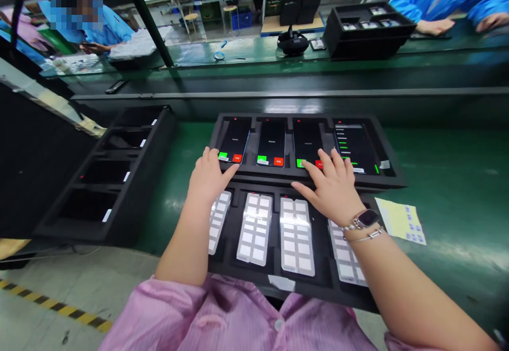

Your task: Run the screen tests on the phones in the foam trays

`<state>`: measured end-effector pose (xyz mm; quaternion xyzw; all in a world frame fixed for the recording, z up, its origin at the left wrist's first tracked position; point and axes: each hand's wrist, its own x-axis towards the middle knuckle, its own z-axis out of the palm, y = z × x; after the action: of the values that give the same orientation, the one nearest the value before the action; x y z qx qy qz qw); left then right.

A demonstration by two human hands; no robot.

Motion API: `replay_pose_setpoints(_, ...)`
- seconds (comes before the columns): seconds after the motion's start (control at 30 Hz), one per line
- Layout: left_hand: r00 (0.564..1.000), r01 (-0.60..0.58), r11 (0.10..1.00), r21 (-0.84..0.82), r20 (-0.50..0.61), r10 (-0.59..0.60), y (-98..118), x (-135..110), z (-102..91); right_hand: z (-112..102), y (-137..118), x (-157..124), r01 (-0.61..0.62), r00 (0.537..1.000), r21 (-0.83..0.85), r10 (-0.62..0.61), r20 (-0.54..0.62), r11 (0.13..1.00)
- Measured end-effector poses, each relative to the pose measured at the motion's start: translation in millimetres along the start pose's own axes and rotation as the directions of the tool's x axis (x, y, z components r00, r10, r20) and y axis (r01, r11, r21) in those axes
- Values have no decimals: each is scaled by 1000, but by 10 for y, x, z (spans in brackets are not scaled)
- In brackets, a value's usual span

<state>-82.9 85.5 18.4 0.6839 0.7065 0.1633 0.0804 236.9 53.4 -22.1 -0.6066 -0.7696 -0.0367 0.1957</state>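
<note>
Our left hand (209, 178) lies palm down and open, fingers spread and lightly curved, with the fingertips on the smooth glass of the leftmost smartphone (234, 139) and the thumb reaching along the lower rim of the upper foam tray (286, 174). Our right hand (328, 192) is just as open, its fingertips resting on the lower part of the third smartphone (307, 139) and its thumb stretched over the dense black foam; neither hand visibly grips anything. That tray has four moulded pockets, each holding a glossy black smartphone, and the lit screens show small green and red blocks, with the rightmost smartphone (357, 147) showing a list of lines. Directly nearer us, a second foam tray (226, 271) touches the first and holds four slim shapes covered by white gridded sheets (254, 229). Both trays sit on a green belt (449, 181), with a flat yellow sticker sheet (400, 221) just beside the nearer tray's right corner. A third foam tray (115, 181) lies along the belt's left edge. A metal-banded smartwatch (366, 219) circles our right wrist, above the crinkled pink smock (207, 314).
</note>
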Motion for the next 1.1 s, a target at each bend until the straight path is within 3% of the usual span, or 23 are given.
replay_pose_setpoints(0.13,997,-68,997,-29,-35,67,-99,15,55,17,-2,-21,-20,999,3,20,-25,1000)
replay_pose_setpoints(0.3,998,-49,999,-1,-30,49,-139,14,72,26,72,-43,-21,997,78,27,-72,997)
replay_pose_setpoints(0.4,977,-153,988,1,-153,152,-4,-34,109,29,117,-53,-3,996,112,14,-93,994)
replay_pose_setpoints(0.47,929,-298,955,9,-228,292,154,-83,173,28,139,-64,16,993,134,1,-121,991)
replay_pose_setpoints(0.57,868,-453,891,17,-218,446,378,-136,329,31,160,-77,25,989,164,0,-149,986)
replay_pose_setpoints(0.77,894,-425,905,23,-146,424,480,-85,552,35,183,-58,18,987,208,16,-158,978)
replay_pose_setpoints(0.83,894,-418,908,10,-175,413,473,-80,494,-33,178,-51,26,983,217,15,-184,976)
replay_pose_setpoints(1.0,860,-402,912,-81,-376,345,395,-258,134,-382,117,-176,-48,962,207,101,-254,977)
replay_pose_setpoints(1.1,886,-358,929,-93,-346,307,197,-451,1,-528,134,-383,-70,947,233,139,-291,970)
